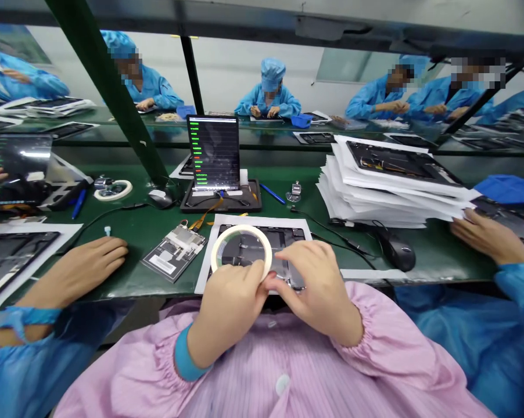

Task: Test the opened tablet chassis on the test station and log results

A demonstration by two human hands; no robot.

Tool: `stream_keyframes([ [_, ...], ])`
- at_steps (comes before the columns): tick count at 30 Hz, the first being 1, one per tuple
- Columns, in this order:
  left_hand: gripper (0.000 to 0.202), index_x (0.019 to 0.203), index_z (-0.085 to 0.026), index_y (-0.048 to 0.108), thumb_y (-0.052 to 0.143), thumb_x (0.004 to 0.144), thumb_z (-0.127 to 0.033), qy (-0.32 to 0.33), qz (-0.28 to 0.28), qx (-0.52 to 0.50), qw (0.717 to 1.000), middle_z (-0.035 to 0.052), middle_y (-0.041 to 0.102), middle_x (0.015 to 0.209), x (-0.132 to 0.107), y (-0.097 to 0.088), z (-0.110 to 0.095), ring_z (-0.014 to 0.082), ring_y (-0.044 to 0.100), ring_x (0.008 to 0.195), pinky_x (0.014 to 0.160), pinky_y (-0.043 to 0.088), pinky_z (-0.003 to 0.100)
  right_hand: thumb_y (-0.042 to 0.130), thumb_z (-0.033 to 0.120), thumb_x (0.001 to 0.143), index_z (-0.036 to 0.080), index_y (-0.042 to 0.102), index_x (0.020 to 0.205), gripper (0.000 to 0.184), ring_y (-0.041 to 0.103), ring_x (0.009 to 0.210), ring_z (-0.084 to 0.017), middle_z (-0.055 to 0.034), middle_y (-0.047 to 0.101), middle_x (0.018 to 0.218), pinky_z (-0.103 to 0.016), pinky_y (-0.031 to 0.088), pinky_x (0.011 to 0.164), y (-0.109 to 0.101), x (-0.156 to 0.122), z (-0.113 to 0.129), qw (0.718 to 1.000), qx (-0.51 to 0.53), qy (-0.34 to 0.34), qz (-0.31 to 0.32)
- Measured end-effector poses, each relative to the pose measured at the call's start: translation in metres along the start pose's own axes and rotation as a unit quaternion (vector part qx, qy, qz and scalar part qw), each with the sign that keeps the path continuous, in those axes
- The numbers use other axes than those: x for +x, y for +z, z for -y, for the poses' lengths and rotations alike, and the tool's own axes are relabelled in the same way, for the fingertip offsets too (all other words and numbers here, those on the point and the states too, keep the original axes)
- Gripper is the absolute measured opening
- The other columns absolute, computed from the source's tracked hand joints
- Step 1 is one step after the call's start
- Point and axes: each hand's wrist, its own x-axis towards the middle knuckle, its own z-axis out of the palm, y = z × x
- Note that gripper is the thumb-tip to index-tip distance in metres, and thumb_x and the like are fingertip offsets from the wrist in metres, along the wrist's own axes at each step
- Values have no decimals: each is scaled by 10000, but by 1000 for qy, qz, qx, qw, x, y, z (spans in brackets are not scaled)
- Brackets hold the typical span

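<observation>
My left hand (233, 299) is closed around the lower edge of a roll of cream-coloured tape (215, 247), held tilted above the bench. Close to the roll's right side is my right hand (318, 284), with thumb and forefinger apart. Its thumb tip meets the fingers of my left hand at the roll; whether it touches the tape's end I cannot tell. Under both hands lies an opened tablet housing (288, 238) on a white sheet (205, 278). To its left a circuit board with a metal plate (175, 252) is joined by an orange ribbon cable (207, 215).
Behind stands a lit test screen (214, 154) in a dark tray. A tall stack of white sheets and housings (375, 197) is at the right, beside a black mouse (397, 249). Co-workers' hands rest at the left (88, 267) and right (488, 235).
</observation>
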Motion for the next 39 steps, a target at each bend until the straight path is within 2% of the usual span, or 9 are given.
stream_keyframes([
  [4, 261, 679, -198, 519, 426, 923, -195, 38, 8, -26, 999, -23, 499, 506, 1, -3, -1, 164, 473, 468, 509, 279, 315, 439, 175, 950, 155, 568, 787, 209, 516, 754, -164, -31, 597, 728, -334, 354, 722, -1, -1, -1, 994, 14, -54, 96],
  [9, 183, 789, -166, 581, 462, 922, -205, 115, -8, -95, 989, -22, 531, 551, 8, -10, -5, 149, 451, 492, 516, 289, 304, 450, 189, 939, 175, 580, 812, 183, 504, 726, -148, -11, 592, 709, -328, 359, 725, -2, -13, -18, 979, 189, -62, 41],
  [15, 157, 800, -165, 585, 493, 915, -219, 140, 28, -209, 967, -21, 517, 582, 19, -26, -7, 130, 420, 536, 534, 308, 285, 451, 295, 966, 223, 575, 795, 222, 545, 766, -156, -10, 560, 764, -284, 425, 689, -27, -13, -61, 907, 325, 152, -219],
  [18, 266, 714, -182, 555, 474, 937, -300, 129, 158, -290, 935, -6, 539, 644, 25, -25, 0, 134, 487, 644, 669, 410, 287, 574, 471, 890, 267, 530, 1272, 435, 492, 1197, -251, -84, 584, 1231, -427, 363, 1021, -47, -7, -56, 962, 274, 7, 0],
  [22, 212, 1017, -207, 590, 442, 955, -344, 97, 152, -333, 925, 45, 631, 953, 26, -6, 13, 183, 558, 977, 956, 419, 365, 584, 391, 905, 293, 296, 1468, 640, 491, 1249, -217, -80, 512, 1384, -429, 313, 1094, -56, 10, -49, 928, 259, -88, 253],
  [25, 427, 1330, -193, 415, 495, 932, -329, -38, 20, -242, 969, 116, 535, 1287, 17, 18, 22, 238, 430, 1259, 1072, 351, 430, 535, 335, 928, 293, 328, 1459, 572, 534, 1192, -211, -75, 557, 1328, -380, 412, 1009, -45, 36, -74, 967, 205, 9, 149],
  [28, 510, 1376, -192, 360, 524, 916, -338, -74, 8, -183, 980, 122, 475, 1379, 1, 43, 26, 254, 381, 1323, 1093, 349, 453, 505, 222, 909, 239, 334, 1463, 580, 581, 1079, -221, -68, 663, 1117, -430, 354, 1035, -22, 73, -122, 995, 43, 71, 47],
  [33, 423, 1313, -172, 443, 513, 922, -319, -19, 70, -145, 987, 114, 516, 1359, -20, 67, 24, 258, 407, 1318, 1052, 417, 462, 505, 79, 821, 175, 372, 1434, 635, 601, 990, -214, -60, 690, 969, -440, 318, 1010, 21, 118, -196, 971, -124, 141, 145],
  [39, 266, 1166, -149, 566, 508, 918, -227, 17, 20, -144, 989, 107, 633, 1205, -31, 72, 26, 252, 507, 1225, 994, 460, 456, 598, 263, 836, 165, 431, 1408, 604, 481, 1197, -268, -149, 530, 1301, -432, 347, 1013, 27, 106, -169, 992, -75, 87, 50],
])
